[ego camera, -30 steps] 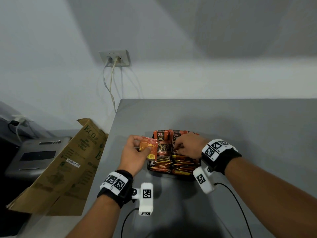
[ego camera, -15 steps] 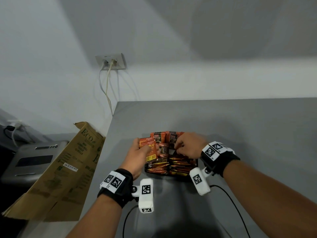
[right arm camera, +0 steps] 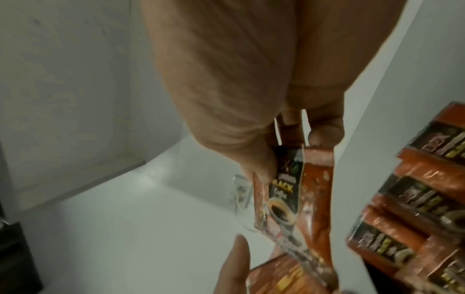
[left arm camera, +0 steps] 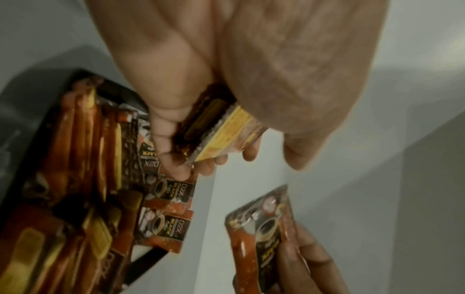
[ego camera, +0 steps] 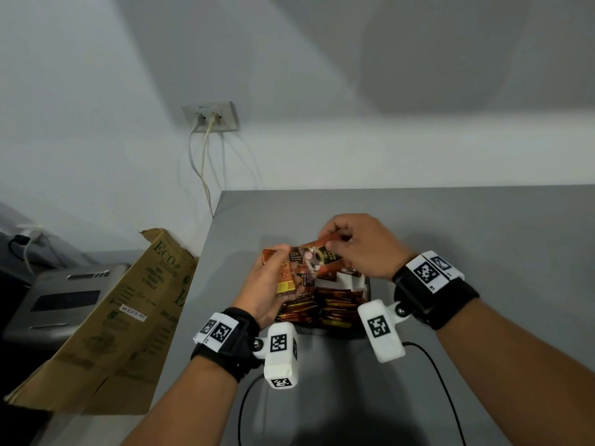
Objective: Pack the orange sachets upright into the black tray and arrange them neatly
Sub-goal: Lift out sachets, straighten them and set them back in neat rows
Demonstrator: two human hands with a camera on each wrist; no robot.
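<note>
The black tray point(ego camera: 367, 292) sits on the grey table, holding several orange sachets point(ego camera: 331, 309) on edge in rows. My left hand point(ego camera: 273, 272) grips a small stack of sachets point(ego camera: 285, 284) at the tray's left end, yellow label toward me; the left wrist view shows this stack point(left arm camera: 221, 127) between thumb and fingers. My right hand point(ego camera: 335, 243) pinches the top of a sachet point(ego camera: 317, 254) lifted above the tray's far side, beside the left hand's stack. In the right wrist view this sachet point(right arm camera: 302, 189) hangs from the fingertips, with packed sachets point(right arm camera: 415, 199) to the right.
A flattened cardboard box point(ego camera: 106, 333) leans off the table's left edge. Left of it stands a grey appliance point(ego camera: 64, 297). A wall socket point(ego camera: 211, 117) with two cables is on the white wall behind. The wrist cameras' cables point(ego camera: 431, 365) trail over the near table.
My right hand has risen from the sachets in the tray with a sachet pinched, moving up and toward the left hand. The left hand keeps its stack at the tray's left end.
</note>
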